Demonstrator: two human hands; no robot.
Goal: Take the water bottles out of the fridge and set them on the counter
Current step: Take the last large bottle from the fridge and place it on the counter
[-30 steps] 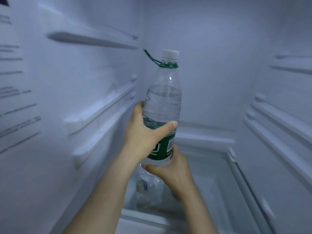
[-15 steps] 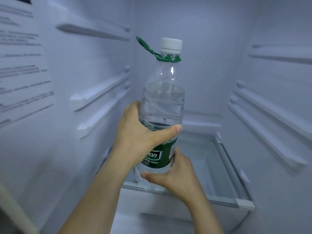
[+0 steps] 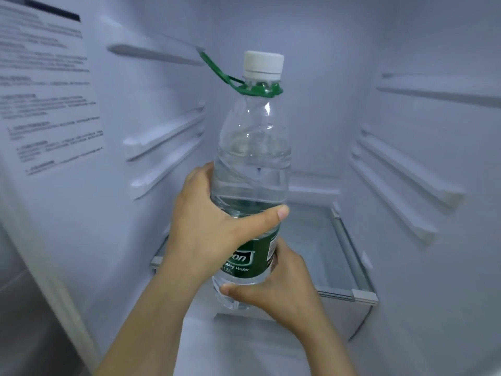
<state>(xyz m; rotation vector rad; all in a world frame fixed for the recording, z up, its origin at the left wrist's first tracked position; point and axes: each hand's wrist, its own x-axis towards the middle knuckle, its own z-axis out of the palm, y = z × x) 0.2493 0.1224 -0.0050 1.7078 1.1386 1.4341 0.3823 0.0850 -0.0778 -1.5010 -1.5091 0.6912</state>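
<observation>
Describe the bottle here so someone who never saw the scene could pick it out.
Look into the white fridge, at the middle, in front of the glass shelf. There the left hand wraps the middle and the right hand cups the base of an upright clear bottle. White cap, green neck loop and green label set it apart from the pale shelf rails around it.

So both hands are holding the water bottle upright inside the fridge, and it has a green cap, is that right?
Not quite: the head view shows the cap is white; only the carry loop round the neck is green. Otherwise yes, the left hand and right hand hold the bottle upright inside the fridge.
</observation>
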